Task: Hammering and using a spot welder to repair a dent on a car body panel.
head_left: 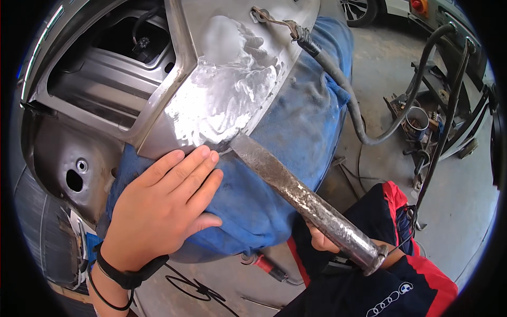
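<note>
My left hand lies flat with its fingers stretched out, the tips at the lower edge of a grey car body panel. Above them is a shiny patch of bare, sanded metal. My right hand holds a long, worn steel bar with a flattened end, its fingers partly hidden by the bar. That flattened end meets the panel edge just right of my left fingertips. Under the panel lies a blue cloth, smudged with dirt.
A thick black cable with a metal lug reaches the panel's upper edge. To the right stands a cart with a metal cup and small parts. A red and black power tool lies on the floor below the cloth.
</note>
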The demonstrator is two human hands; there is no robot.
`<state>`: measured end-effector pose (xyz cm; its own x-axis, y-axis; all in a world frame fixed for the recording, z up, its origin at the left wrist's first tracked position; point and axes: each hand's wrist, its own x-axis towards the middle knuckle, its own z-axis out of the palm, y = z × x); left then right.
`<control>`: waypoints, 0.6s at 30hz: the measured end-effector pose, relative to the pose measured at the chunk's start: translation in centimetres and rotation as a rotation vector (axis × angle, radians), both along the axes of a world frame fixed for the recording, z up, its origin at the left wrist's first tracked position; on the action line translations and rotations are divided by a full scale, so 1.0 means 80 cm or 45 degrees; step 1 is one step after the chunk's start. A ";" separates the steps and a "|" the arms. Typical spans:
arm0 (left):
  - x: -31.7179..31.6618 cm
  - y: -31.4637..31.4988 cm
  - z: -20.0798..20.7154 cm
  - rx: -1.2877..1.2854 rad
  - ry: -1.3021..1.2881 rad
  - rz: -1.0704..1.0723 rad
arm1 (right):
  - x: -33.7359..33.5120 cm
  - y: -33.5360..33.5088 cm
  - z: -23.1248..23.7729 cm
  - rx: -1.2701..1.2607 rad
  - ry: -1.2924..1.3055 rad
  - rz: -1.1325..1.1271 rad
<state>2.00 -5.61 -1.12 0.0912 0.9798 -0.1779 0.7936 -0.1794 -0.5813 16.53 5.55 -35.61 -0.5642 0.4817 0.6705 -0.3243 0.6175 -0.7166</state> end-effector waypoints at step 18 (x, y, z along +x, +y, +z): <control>0.008 0.020 -0.016 0.019 0.006 0.040 | 0.021 0.003 0.058 -0.747 0.388 0.295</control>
<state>2.62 -4.00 -2.41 0.0592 0.9848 -0.1633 0.7960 -0.1453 -0.5876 18.22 5.75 -30.98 -0.5241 0.7027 0.4812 -0.6403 0.0474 -0.7666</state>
